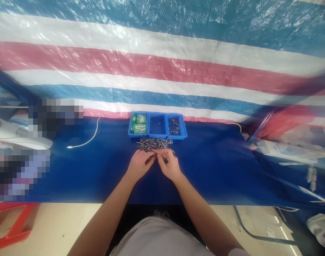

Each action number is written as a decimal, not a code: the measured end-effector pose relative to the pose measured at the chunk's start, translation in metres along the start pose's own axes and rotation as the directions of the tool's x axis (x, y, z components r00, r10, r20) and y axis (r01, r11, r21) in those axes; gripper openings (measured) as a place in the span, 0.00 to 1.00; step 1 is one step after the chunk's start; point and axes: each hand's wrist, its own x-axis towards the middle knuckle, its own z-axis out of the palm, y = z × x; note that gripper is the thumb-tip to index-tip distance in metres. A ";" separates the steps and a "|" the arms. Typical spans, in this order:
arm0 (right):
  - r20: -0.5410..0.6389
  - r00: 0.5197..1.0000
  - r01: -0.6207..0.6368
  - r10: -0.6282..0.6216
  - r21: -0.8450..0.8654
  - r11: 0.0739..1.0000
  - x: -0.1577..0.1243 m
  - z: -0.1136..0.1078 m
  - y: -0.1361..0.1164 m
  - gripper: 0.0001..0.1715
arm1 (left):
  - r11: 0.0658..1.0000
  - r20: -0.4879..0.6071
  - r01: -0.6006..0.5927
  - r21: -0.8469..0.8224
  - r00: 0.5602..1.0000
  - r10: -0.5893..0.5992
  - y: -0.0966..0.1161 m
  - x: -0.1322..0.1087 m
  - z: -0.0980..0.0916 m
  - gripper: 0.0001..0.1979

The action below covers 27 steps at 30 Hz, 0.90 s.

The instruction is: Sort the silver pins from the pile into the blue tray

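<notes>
At the far left edge the view is blurred out in blocks, and a red stool (11, 225) stands on the floor below the worktop's front edge. A white cable (85, 141) curls across the left part of the blue worktop (221, 167), well apart from the hands.

The left hand (138, 164) rests near the middle of the worktop, its fingers curled inward and its fingertips pinched on a thin pin (151, 158), which slants up towards the other hand. The pin is small and dark, so its exact shape cannot be made out. Just beyond both sets of fingertips lies a heap of metal pins (154, 144), spread in a low band on the cloth; the fingertips are at its near edge, almost touching it.

Behind the heap stands a blue tray (157, 136) with three compartments. The left one holds green packets (139, 124), the middle one a few loose pins, and the right one a larger scatter of pins (174, 128).

The right hand (171, 165) meets the left one fingertip to fingertip, its fingers bent and closed on the other end of the same thin pin.

A striped tarp (162, 67) in blue, white and red hangs behind the worktop. At the right edge the things there are smeared, and they cannot be told apart.
</notes>
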 end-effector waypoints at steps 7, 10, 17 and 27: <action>0.080 0.996 -0.037 0.027 0.130 0.991 0.000 -0.002 -0.001 0.06 | 1.000 0.017 -0.003 -0.007 1.000 0.004 -0.001 0.000 -0.001 0.05; 0.077 0.997 -0.009 0.001 0.103 0.995 0.000 -0.003 0.000 0.04 | 1.000 0.014 -0.005 -0.014 1.000 0.005 -0.001 0.001 0.000 0.05; -0.012 0.995 0.104 -0.104 0.022 0.994 0.005 -0.004 -0.006 0.04 | 0.998 0.019 0.024 -0.055 1.000 -0.023 -0.001 0.001 -0.001 0.05; 0.007 0.998 0.059 -0.060 0.096 0.994 0.007 -0.005 -0.007 0.02 | 0.998 0.075 0.004 -0.064 0.997 0.001 0.001 0.001 -0.002 0.06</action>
